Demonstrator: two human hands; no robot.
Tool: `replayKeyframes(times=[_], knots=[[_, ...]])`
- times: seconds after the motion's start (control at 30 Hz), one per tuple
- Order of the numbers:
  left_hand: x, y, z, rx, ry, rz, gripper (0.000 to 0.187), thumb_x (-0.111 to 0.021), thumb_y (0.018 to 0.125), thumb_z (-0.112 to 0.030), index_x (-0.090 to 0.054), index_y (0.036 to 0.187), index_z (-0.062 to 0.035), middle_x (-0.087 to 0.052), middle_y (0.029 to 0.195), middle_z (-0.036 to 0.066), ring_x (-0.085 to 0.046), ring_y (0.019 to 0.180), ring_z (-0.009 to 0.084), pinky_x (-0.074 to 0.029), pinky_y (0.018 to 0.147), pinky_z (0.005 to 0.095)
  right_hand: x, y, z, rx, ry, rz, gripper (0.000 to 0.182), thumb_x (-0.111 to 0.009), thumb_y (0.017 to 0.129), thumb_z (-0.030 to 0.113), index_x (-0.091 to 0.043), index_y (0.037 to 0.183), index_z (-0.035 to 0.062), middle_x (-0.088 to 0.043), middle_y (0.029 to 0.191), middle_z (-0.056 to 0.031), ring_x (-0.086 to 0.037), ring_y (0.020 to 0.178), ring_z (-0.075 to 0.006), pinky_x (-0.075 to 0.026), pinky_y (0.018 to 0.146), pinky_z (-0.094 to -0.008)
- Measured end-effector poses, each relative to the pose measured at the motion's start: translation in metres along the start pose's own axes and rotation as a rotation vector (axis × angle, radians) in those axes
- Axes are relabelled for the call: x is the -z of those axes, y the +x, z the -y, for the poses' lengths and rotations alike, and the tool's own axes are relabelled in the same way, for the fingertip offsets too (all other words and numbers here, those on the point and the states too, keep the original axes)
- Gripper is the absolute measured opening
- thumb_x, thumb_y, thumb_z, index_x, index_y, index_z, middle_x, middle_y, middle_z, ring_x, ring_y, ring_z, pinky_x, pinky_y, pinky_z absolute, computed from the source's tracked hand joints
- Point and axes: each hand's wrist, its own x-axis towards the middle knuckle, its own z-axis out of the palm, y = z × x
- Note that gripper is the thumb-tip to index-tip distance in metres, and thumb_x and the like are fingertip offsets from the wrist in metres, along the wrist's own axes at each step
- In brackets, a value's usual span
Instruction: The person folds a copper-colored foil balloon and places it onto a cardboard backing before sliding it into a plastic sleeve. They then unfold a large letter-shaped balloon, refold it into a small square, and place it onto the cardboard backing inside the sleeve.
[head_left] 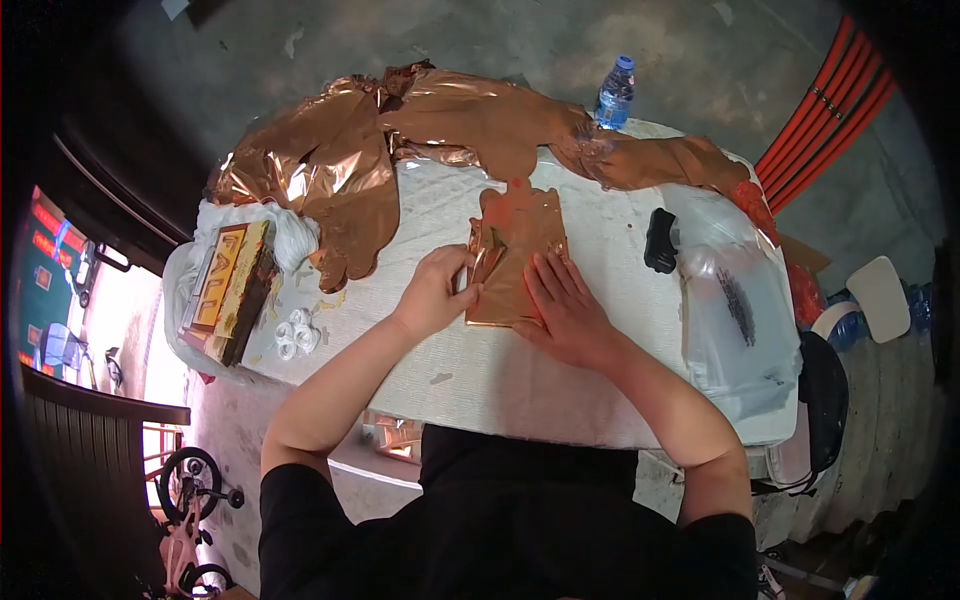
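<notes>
A flat, folded copper-coloured foil piece (514, 232) with a wavy far edge lies in front of me, looking like an uninflated foil balloon. At its left edge, my left hand (438, 288) has curled fingers and thumb closed on the foil. My right hand (568, 305) lies flat across the lower right part, fingers stretched out and pressing on the surface. More crumpled copper foil (455, 115) stretches along the table's far side and down its left.
The white-covered table (440, 380) also bears a box (225, 290) in a plastic bag, white ribbon rolls (297, 335), a black object (660, 240) and clear plastic packaging (738, 320). A water bottle (615, 95) stands at the far edge. Orange pipes (830, 105) are beyond.
</notes>
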Motion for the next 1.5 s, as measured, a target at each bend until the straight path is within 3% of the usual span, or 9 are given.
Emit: replayKeyframes(times=[0.3,0.5,0.67,0.73,0.8,1.03,1.37,1.43,1.5], knots=[[-0.003,0.004,-0.008,0.061,-0.014,-0.091,0.064,-0.067,0.077,-0.007,-0.038,0.133,-0.0036,-0.058,0.106,0.019,-0.052,0.107,0.0364,-0.042,0.091,0.041,0.001,0.001,0.0,0.006,-0.006,0.037,0.078,-0.05,0.089,0.048,-0.027,0.14,-0.0064,-0.023,0.147,-0.0263,-0.018,0.14,-0.0374,-0.011,0.116,-0.0444],[0.014,0.009,-0.031,0.209,-0.016,0.184,0.061,-0.064,0.082,-0.011,-0.036,0.135,-0.002,-0.058,0.112,0.02,-0.057,0.102,0.0346,-0.046,0.089,0.0374,0.001,0.001,0.0,-0.003,0.005,0.053,0.079,-0.05,0.089,0.049,-0.025,0.141,-0.0059,-0.021,0.148,-0.0256,-0.017,0.14,-0.037,-0.01,0.116,-0.0447],[0.013,0.007,0.011,0.121,-0.325,-0.153,0.051,-0.055,0.089,-0.005,-0.036,0.136,-0.0024,-0.057,0.121,0.015,-0.052,0.117,0.0189,-0.042,0.096,0.0317,0.004,0.002,0.001,-0.018,0.005,0.075,0.081,-0.049,0.089,0.049,-0.022,0.142,-0.0058,-0.021,0.149,-0.0243,-0.016,0.14,-0.0367,-0.009,0.116,-0.0444],[0.016,0.003,0.019,0.23,-0.444,-0.169,0.04,-0.054,0.088,-0.003,-0.046,0.128,0.0003,-0.058,0.121,0.017,-0.053,0.117,0.0237,-0.042,0.097,0.0338,0.004,0.002,0.001,-0.022,0.009,0.076,0.081,-0.049,0.089,0.049,-0.022,0.142,-0.0057,-0.021,0.149,-0.0243,-0.016,0.14,-0.0366,-0.009,0.116,-0.0443],[0.023,-0.001,0.014,-0.056,0.056,0.016,0.031,-0.053,0.086,-0.001,-0.055,0.117,0.0045,-0.057,0.123,0.017,-0.052,0.119,0.0296,-0.042,0.099,0.0359,0.004,0.002,0.002,-0.023,0.014,0.077,0.081,-0.049,0.089,0.05,-0.022,0.142,-0.0056,-0.021,0.149,-0.0243,-0.016,0.14,-0.0365,-0.009,0.116,-0.0443],[0.021,0.01,0.015,-0.251,0.347,0.163,0.031,-0.052,0.083,-0.002,-0.058,0.113,0.0033,-0.056,0.124,0.018,-0.043,0.128,0.0327,-0.031,0.108,0.0437,-0.001,0.001,0.0,-0.01,-0.007,0.048,0.081,-0.048,0.089,0.051,-0.024,0.141,-0.0068,-0.023,0.148,-0.0246,-0.016,0.14,-0.0364,-0.009,0.116,-0.0444],[0.026,0.024,0.02,-0.32,0.168,0.181,0.033,-0.051,0.084,-0.002,-0.053,0.117,0.0015,-0.058,0.121,0.018,-0.053,0.116,0.0312,-0.041,0.098,0.0392,0.005,0.003,0.003,-0.025,-0.014,0.081,0.081,-0.048,0.09,0.051,-0.024,0.141,-0.0066,-0.024,0.148,-0.0237,-0.016,0.141,-0.0342,-0.009,0.116,-0.0442],[0.028,0.026,0.01,0.122,-0.298,0.193,0.04,-0.051,0.087,-0.004,-0.042,0.126,-0.0015,-0.059,0.119,0.016,-0.057,0.109,0.0249,-0.043,0.093,0.0332,0.005,0.003,0.003,-0.027,-0.015,0.083,0.081,-0.048,0.09,0.051,-0.024,0.141,-0.0065,-0.024,0.148,-0.0235,-0.016,0.141,-0.0341,-0.009,0.116,-0.0441],[0.02,0.027,0.007,0.212,-0.33,0.178,0.045,-0.053,0.087,-0.005,-0.037,0.129,-0.0031,-0.059,0.118,0.014,-0.057,0.106,0.0224,-0.044,0.09,0.0311,0.004,0.003,0.002,-0.027,-0.017,0.084,0.081,-0.048,0.09,0.051,-0.025,0.141,-0.0064,-0.024,0.148,-0.0233,-0.016,0.141,-0.0341,-0.009,0.116,-0.044]])
